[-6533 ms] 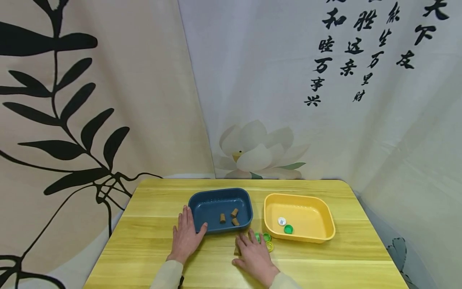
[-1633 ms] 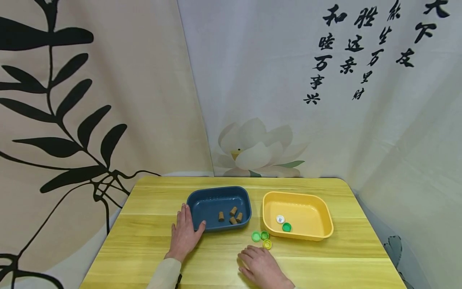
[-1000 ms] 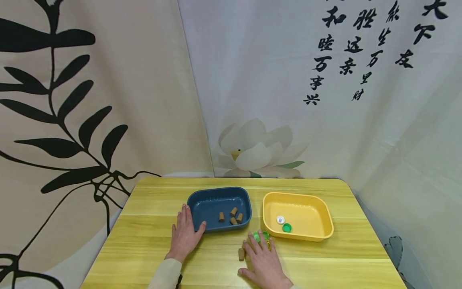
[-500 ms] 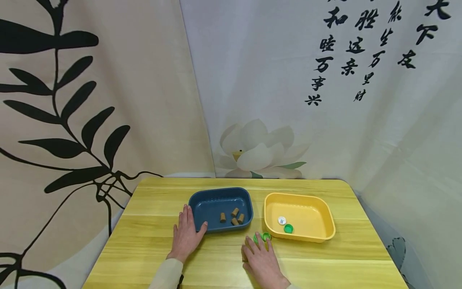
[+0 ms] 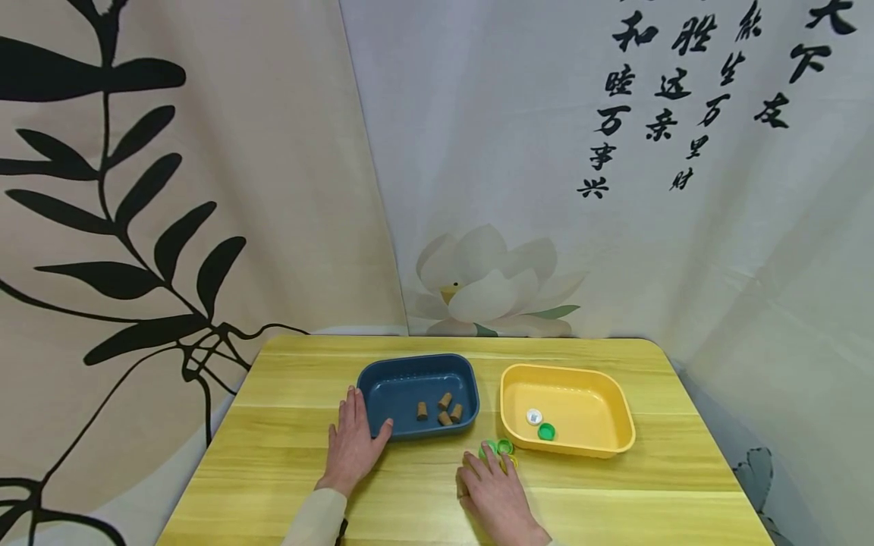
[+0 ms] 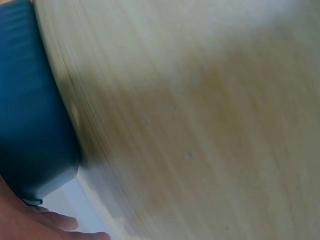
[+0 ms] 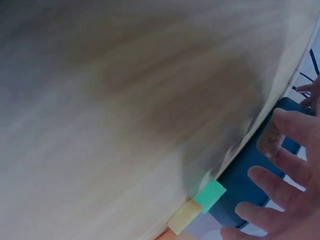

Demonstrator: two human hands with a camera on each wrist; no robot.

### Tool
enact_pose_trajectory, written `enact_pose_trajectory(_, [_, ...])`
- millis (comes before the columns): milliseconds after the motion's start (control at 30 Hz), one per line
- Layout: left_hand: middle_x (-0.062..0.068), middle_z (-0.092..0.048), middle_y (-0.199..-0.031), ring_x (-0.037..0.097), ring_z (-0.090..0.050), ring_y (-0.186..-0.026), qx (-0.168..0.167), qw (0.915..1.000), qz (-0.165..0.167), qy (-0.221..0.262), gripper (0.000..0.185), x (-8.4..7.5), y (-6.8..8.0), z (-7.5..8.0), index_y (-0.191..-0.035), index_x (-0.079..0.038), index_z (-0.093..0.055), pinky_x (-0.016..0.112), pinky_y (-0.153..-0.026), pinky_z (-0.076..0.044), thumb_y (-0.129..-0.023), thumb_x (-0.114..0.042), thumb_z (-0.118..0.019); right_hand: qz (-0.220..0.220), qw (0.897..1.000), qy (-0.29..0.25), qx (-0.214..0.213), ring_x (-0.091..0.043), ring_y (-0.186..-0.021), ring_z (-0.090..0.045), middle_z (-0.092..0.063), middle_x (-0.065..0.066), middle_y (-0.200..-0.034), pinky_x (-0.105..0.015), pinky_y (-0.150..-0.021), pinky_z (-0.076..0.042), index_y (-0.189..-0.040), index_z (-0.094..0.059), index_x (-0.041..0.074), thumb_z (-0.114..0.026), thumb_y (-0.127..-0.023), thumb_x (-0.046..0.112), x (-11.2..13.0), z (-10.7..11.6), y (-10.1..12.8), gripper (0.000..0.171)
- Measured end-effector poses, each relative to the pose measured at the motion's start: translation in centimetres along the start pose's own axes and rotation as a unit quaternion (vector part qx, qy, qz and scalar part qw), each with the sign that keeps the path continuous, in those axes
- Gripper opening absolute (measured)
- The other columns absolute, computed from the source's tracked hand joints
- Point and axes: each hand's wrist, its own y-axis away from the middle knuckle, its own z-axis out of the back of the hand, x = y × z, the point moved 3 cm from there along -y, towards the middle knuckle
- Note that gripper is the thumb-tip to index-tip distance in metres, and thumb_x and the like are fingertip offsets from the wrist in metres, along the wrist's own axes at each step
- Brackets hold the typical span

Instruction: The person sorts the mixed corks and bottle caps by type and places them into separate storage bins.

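My left hand [image 5: 355, 444] rests with straight fingers against the left side of the blue tray [image 5: 382, 434]. In the left wrist view, its fingers [image 6: 55, 220] lie at the tray's rim. Several brown corks [image 5: 422, 412] are inside this tray. My right hand [image 5: 495, 497] is low over the table, in front of the two trays. Between its thumb and index finger it pinches a cork [image 7: 270, 140], mostly hidden by the hand in the head view. A light green cap [image 5: 482, 450], a green cap [image 5: 504, 446] and a partly covered yellow cap [image 5: 513, 460] lie at its fingertips.
The yellow tray [image 5: 594, 449] stands to the right of the blue one, holding a white cap [image 5: 534, 416] and a green bottle cap [image 5: 546, 431]. Both trays are on a wooden table [image 5: 273, 455], with a printed cloth [image 5: 519, 152] hanging behind it.
The blue tray has gained a cork since the earliest frame. A cork lying on the table one second ago is now pinched by my right hand. My left hand stays at the blue tray.
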Motion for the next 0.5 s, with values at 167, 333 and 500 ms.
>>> enact_pose_trajectory(167, [0.02, -0.004, -0.172, 0.048, -0.016, -0.154, 0.002, 1.0, 0.001, 0.0, 0.1, 0.0, 0.0, 0.1, -0.163, 0.005, -0.011, 0.076, -0.114, -0.021, -0.1, -0.056, -0.058, -0.001, 0.999, -0.017, -0.034, -0.039, -0.127, -0.06, -0.07, -0.004, -0.128, -0.061, -0.099, -0.05, -0.115, -0.073, 0.017, -0.086, -0.08, 0.033, 0.0, 0.5, -0.2, 0.04])
enact_pose_trajectory(333, [0.022, -0.006, -0.172, 0.048, -0.017, -0.154, -0.002, 1.0, -0.003, 0.0, 0.099, 0.0, 0.0, 0.2, -0.163, 0.006, -0.013, 0.077, -0.113, -0.022, -0.1, -0.056, -0.057, 0.001, 0.998, -0.029, -0.056, -0.037, -0.127, -0.061, -0.07, -0.003, -0.127, -0.059, -0.097, -0.052, -0.12, -0.072, 0.017, -0.088, -0.079, 0.032, 0.1, 1.0, -0.6, 0.046])
enact_pose_trajectory(500, [0.021, -0.005, -0.172, 0.048, -0.017, -0.154, 0.002, 1.0, -0.002, -0.001, 0.1, 0.0, 0.1, 0.1, -0.163, 0.006, -0.012, 0.076, -0.113, -0.022, -0.1, -0.057, -0.057, -0.006, 0.996, -0.054, -0.072, -0.038, -0.125, -0.062, -0.071, -0.004, -0.125, -0.058, -0.097, -0.053, -0.123, -0.072, 0.015, -0.086, -0.083, 0.031, 0.1, 1.5, -1.5, 0.046])
